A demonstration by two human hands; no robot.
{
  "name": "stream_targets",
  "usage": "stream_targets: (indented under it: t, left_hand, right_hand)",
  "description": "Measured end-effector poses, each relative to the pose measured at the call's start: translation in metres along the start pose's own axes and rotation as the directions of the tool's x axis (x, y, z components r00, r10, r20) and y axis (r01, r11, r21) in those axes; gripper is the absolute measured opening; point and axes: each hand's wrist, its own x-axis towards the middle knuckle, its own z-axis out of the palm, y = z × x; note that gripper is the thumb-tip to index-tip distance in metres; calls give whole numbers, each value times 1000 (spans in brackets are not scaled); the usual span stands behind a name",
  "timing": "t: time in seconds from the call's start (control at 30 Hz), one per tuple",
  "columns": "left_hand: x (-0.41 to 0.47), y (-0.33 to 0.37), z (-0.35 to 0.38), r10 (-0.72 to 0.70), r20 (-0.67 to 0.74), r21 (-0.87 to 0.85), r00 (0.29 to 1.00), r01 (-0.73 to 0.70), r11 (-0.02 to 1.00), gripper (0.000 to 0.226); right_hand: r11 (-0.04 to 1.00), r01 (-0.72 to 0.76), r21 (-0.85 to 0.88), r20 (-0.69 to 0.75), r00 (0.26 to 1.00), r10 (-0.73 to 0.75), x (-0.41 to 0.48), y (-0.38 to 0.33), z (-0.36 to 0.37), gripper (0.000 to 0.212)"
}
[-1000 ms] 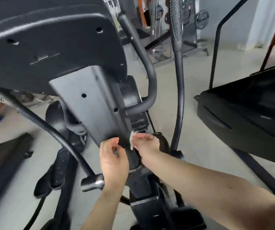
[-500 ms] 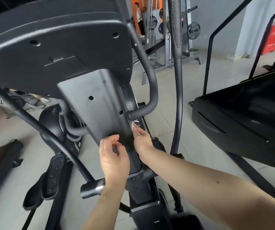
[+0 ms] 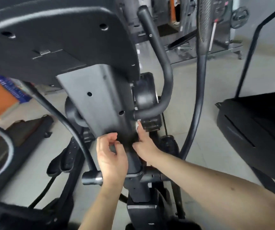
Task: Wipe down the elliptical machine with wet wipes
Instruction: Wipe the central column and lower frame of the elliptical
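Fingers (image 3: 139, 128) of the right hand (image 3: 145, 146) press a wipe (image 3: 137, 124) against the post (image 3: 100, 103), while the left hand (image 3: 111, 156), curled, steadies it.

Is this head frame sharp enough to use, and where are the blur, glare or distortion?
Head view: motion blur softens the whole frame, worst at the left edge and floor; the wipe at the right hand is only a small white smear. Soft highlights on the console rim, no harsh glare. Wide-angle bending curves the handlebars.
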Motion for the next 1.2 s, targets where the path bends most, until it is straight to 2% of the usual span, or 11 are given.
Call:
stream_targets:
  t: [0.13, 0.27, 0.37, 0.43, 0.53, 0.67, 0.77, 0.87, 1.03, 1.1, 1.2]
  left_hand:
    - [-8, 18, 14, -85, -126, 96, 988, 98, 991, 30]
    - [-14, 36, 23, -179, -198, 131, 964, 207, 970, 29]
    - [-14, 52, 21, -243, -203, 130, 949, 272, 953, 29]
    - [-11, 59, 17, -237, -212, 147, 948, 271, 951, 33]
    - [-6, 65, 10, -252, -234, 152, 939, 291, 944, 33]
    - [1, 73, 5, -239, -250, 145, 938, 280, 949, 30]
    - [6, 74, -1, -208, -252, 135, 945, 247, 959, 32]
    - [12, 72, -8, -189, -250, 117, 950, 223, 968, 33]
    - [20, 70, -13, -168, -235, 82, 957, 192, 978, 33]
    - [22, 71, -13, -156, -231, 62, 960, 175, 983, 32]
    - [27, 74, -14, -82, -242, 62, 967, 100, 993, 33]
  right_hand:
    - [996, -68, 55, 133, 989, 60, -1, 7, -10, 85]
    - [1000, 27, 5, 257, 966, -27, -43, 9, -9, 81]
    - [993, 69, 91, 313, 945, -94, -42, -4, -24, 68]
    - [995, 77, 67, 307, 947, -94, -24, -13, -33, 65]
    - [993, 107, -45, 283, 955, -90, 0, -10, -38, 86]
    - [1000, 27, -14, 274, 962, -22, -12, -8, -23, 99]
    - [991, 130, -13, 339, 933, -119, -42, -15, -17, 89]
    - [941, 326, -89, 322, 904, -282, -46, -19, -14, 84]
    - [879, 460, -126, 246, 873, -421, -33, -42, -17, 79]
    - [865, 483, -139, 203, 869, -452, -21, -55, -19, 75]
    - [909, 396, -128, 104, 917, -385, 9, -80, -21, 68]
